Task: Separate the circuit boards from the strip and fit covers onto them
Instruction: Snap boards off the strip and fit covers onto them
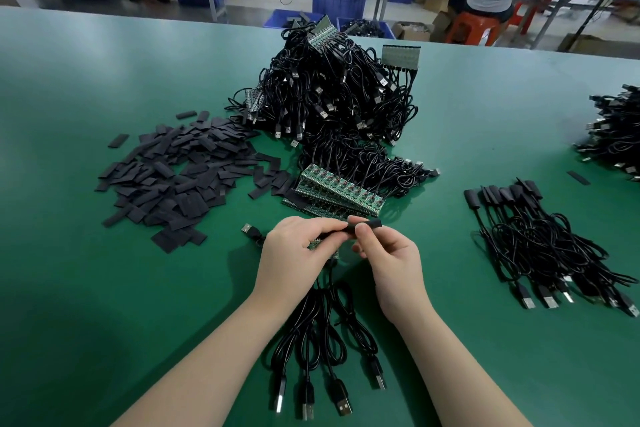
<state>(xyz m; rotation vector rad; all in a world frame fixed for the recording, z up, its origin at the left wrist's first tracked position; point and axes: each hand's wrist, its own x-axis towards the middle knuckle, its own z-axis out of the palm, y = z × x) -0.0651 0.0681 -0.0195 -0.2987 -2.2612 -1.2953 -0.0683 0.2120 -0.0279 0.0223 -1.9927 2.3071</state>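
- Head view: two bare hands meet above the near middle of the green table mat [104, 288]. The left hand [294, 253] curls its fingers round a short green strip of circuit boards [320, 244], mostly hidden under the fingers.
- The right hand [388, 253] pinches a black tubular cover [367, 224] between thumb and forefinger, its end touching the left fingertips.
- Four black USB cables [325, 333] trail from the held strip toward the near edge; a fifth plug [247, 229] lies just left of the left hand.
- At least two longer green board strips [341, 192] lie stacked just beyond the hands, in front of a tall heap of black cables [332, 94].
- A loose spread of flat black sleeve covers [180, 177], too many to count, fills the left middle.
- About six covered cables [540, 236] lie bunched at right; another cable heap [616, 135] touches the right edge.
- Bare mat lies open at the near left and far left.
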